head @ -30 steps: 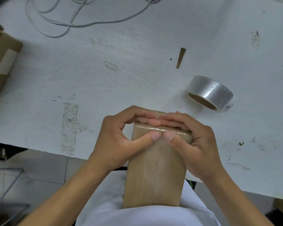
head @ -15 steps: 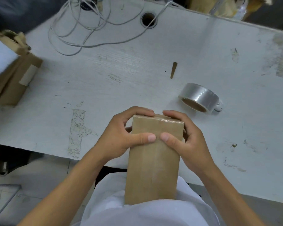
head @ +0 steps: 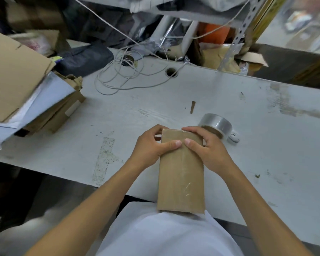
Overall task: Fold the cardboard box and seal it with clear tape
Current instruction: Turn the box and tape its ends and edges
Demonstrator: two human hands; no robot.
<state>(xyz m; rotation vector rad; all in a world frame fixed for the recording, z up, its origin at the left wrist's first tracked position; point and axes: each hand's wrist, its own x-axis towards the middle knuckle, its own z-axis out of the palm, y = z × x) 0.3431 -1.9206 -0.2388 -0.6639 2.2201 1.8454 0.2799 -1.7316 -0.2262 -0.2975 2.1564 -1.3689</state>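
A long brown cardboard box (head: 181, 174) stands on end between the table edge and my body, with a strip of clear tape down its near face. My left hand (head: 150, 146) grips its upper left corner, thumb on the near face and fingers curled over the top. On the upper right corner my right hand (head: 209, 148) holds it the same way, and the two thumbs almost meet. A roll of clear tape (head: 217, 125) lies on the white table (head: 118, 117) just behind my right hand.
Flattened cardboard and white sheets (head: 26, 100) are stacked at the left of the table. A loose white cable (head: 122, 76) coils near a round cable hole (head: 171, 72). A small brown cardboard sliver (head: 192, 107) lies behind the roll. Clutter and a metal rack fill the back.
My head has tilted up, so the back of the table and the clutter come into view. My fingers moved from pressing the tape over the top edge to gripping the box's upper corners.
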